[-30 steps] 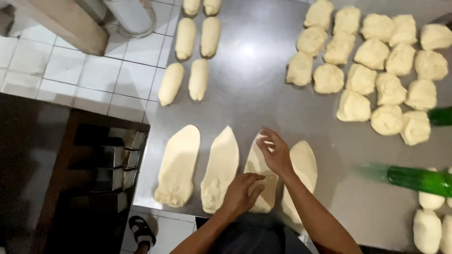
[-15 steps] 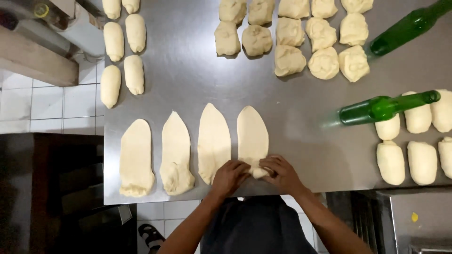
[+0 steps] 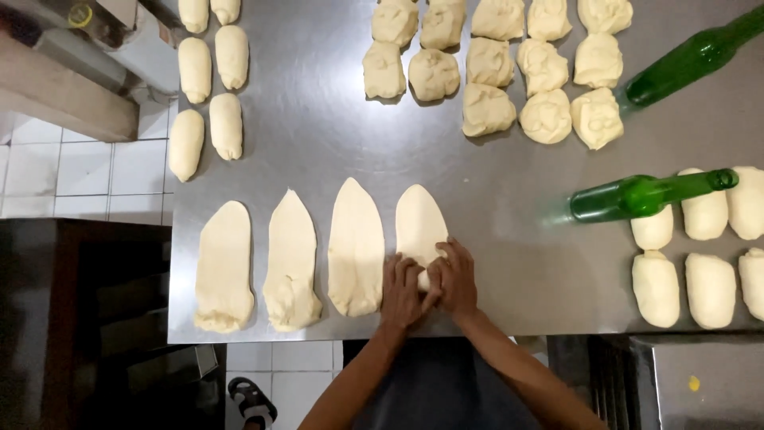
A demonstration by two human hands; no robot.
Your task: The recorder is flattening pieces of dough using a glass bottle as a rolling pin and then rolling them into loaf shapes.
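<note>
Both of my hands now sit together at the near end of the rightmost dough sheet (image 3: 420, 227); half a second ago they were at that same end but lower and flatter, and a second ago the right hand (image 3: 455, 279) was reaching out over the sheet while the left hand (image 3: 403, 291) lay on its near end. I judge the near edge has begun to curl up under the fingers, so the rolling of this piece is only started. Each grip is curled, fingertips pressed down on the dough's near edge, knuckles touching. That sheet lies flat on the steel desk (image 3: 509, 199), a pale tongue shape with a pointed far tip, smooth and soft-looking. Three flattened sheets (image 3: 290, 251) lie just beside it to the left, untouched, and a green bottle (image 3: 649, 195) rests well apart on the right.
</note>
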